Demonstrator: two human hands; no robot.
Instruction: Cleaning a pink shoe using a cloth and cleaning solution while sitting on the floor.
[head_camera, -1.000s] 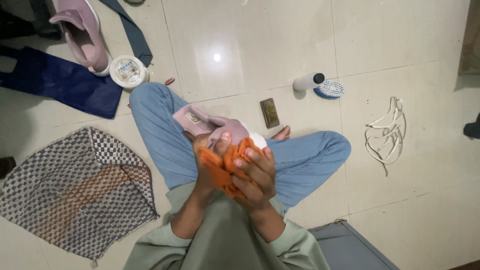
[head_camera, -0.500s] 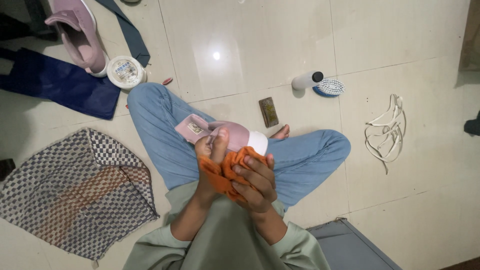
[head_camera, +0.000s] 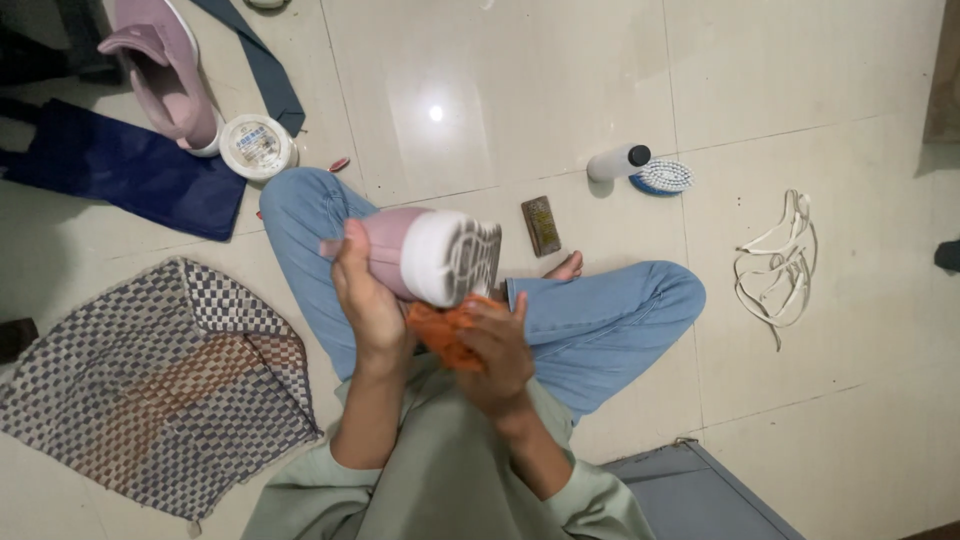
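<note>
Left hand lifts pink shoe; right hand apparently bunches orange cloth.

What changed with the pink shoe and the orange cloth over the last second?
The left hand lifted and turned the pink shoe, so its white sole now faces the camera. The right hand with the orange cloth dropped below the shoe. Both grips held. The floor items stayed put.
</note>
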